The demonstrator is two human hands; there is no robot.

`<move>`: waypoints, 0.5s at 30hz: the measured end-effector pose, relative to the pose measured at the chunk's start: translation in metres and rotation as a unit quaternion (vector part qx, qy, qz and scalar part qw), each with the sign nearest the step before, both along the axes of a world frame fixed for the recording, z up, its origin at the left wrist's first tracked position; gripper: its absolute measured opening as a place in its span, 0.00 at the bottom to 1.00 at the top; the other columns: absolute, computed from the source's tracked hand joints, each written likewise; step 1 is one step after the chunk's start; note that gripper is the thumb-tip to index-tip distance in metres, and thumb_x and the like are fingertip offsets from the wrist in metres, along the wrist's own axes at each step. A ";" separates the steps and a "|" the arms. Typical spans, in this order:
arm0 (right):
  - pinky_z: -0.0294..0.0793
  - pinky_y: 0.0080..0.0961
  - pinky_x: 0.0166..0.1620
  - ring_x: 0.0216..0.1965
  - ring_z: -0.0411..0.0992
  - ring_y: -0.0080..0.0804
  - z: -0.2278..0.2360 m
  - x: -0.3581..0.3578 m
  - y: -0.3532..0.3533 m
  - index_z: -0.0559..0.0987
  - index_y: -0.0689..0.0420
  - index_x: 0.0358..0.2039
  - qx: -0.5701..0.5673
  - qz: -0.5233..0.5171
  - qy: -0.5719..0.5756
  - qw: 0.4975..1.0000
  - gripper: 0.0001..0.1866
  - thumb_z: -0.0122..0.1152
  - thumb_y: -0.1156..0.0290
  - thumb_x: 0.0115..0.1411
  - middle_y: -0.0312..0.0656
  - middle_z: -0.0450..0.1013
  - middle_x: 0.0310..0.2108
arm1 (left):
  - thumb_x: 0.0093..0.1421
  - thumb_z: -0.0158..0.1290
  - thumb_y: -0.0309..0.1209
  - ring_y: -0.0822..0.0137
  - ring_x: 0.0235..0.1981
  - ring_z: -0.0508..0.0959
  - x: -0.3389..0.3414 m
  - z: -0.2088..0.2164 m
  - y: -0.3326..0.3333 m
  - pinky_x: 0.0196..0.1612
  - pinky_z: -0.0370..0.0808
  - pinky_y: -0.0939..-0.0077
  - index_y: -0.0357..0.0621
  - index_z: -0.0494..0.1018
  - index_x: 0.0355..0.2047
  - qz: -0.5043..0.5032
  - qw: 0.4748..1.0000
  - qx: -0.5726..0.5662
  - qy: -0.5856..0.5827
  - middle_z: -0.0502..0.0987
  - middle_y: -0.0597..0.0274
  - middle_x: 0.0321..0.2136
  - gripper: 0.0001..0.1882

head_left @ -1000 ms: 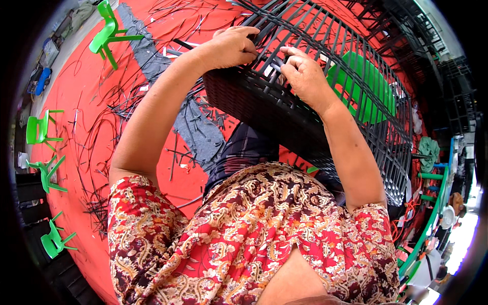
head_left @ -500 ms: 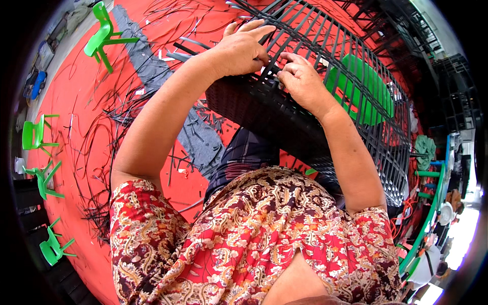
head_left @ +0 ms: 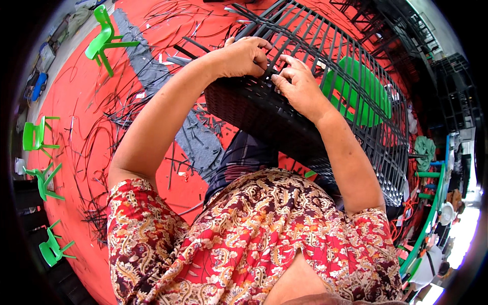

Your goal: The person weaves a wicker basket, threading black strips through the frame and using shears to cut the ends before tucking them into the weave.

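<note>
Left hand [head_left: 246,57] lowered, curled at black woven frame [head_left: 254,105]; right hand [head_left: 301,87] half-curled nearby; any grip hidden, cannot tell.

Red floor [head_left: 73,213] | grey cloth [head_left: 198,142] lies 10 o'clock inward | dark strips [head_left: 122,119] litter 8–12 o'clock | green chairs [head_left: 105,34] stand 8–10 o'clock

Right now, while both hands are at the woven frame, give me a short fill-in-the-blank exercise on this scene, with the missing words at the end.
1. The left hand and right hand are at a woven frame whose colour is ____.
2. The number of green chairs standing along the left side of the view is ____.
3. The floor covering around the grey strip is coloured ____.
4. Seen through the bars, a green panel lies to the ____ of both hands.

Missing words: black; four; red; right.
</note>
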State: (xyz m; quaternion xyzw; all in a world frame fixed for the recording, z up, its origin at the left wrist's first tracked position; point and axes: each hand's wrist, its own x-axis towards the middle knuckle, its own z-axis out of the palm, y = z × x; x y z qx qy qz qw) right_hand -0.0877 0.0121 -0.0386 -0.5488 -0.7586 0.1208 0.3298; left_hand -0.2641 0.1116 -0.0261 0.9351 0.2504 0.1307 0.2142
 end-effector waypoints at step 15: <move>0.59 0.36 0.53 0.50 0.62 0.48 -0.009 -0.002 -0.001 0.76 0.64 0.23 0.049 -0.021 -0.021 0.998 0.12 0.58 0.66 0.51 0.57 0.64 0.48 | 0.44 0.54 0.32 0.65 0.55 0.61 0.006 0.008 0.001 0.52 0.50 0.43 0.50 0.78 0.24 -0.029 0.995 -0.015 0.092 0.63 0.67 0.54 0.07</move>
